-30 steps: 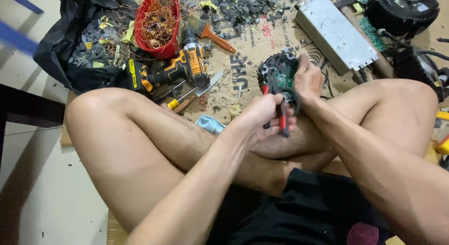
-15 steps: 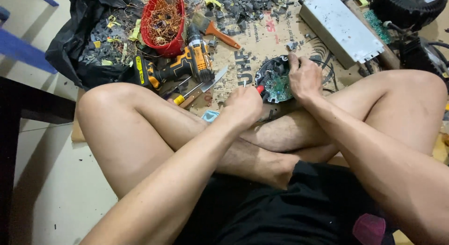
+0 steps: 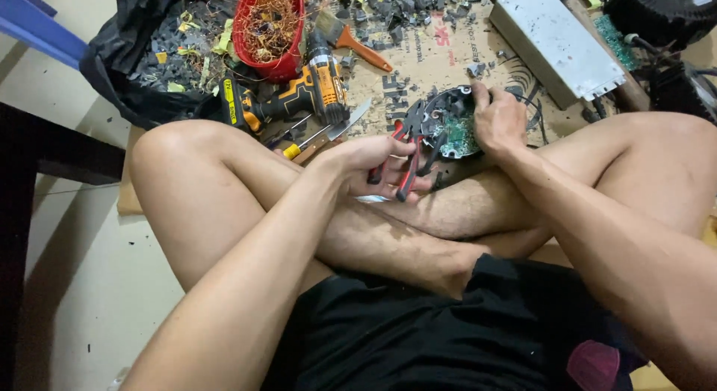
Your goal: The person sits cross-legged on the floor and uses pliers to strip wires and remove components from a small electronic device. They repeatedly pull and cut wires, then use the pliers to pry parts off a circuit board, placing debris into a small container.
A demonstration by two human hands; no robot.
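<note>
you are gripping red-handled pliers [image 3: 401, 161] in your left hand [image 3: 377, 167], your right hand [image 3: 499, 122] clasping the round circuit housing [image 3: 448, 126], needing a precise bite.

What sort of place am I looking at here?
Probably an informal floor workshop for stripping old electronics: a cordless drill, a red basket of copper wire and a heap of broken dark parts lie on cardboard.

Even indoor light, soft shadows
</note>
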